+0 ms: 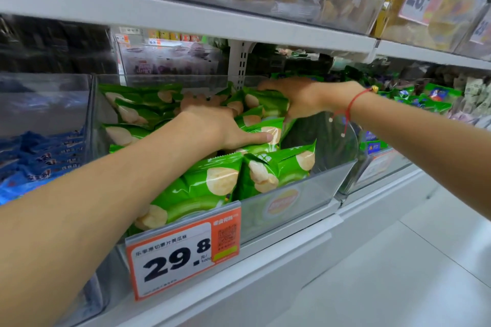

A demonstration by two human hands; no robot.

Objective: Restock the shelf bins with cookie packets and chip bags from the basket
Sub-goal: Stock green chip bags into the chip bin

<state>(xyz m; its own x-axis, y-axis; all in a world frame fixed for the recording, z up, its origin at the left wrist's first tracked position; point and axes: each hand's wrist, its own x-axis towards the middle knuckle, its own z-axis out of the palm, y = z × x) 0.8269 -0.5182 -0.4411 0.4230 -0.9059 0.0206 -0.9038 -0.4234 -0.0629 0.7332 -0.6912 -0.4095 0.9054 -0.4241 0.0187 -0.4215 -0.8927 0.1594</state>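
A clear plastic shelf bin (305, 194) holds several green chip bags (220, 180). Both my hands are inside it, towards the back. My left hand (212, 122) lies on top of the pile, fingers spread over the bags and thumb stretched along one bag. My right hand (295, 98) grips a green chip bag (265, 101) at the back right of the pile, fingers over its top and thumb below. A red string bracelet hangs at my right wrist. The basket is out of view.
An orange price tag (183, 255) reading 29.8 is clipped to the bin's front. A bin of blue packets (39, 151) stands on the left, a bin of mixed green and blue packets (414, 103) on the right. A shelf (186, 18) with more snack bins runs overhead.
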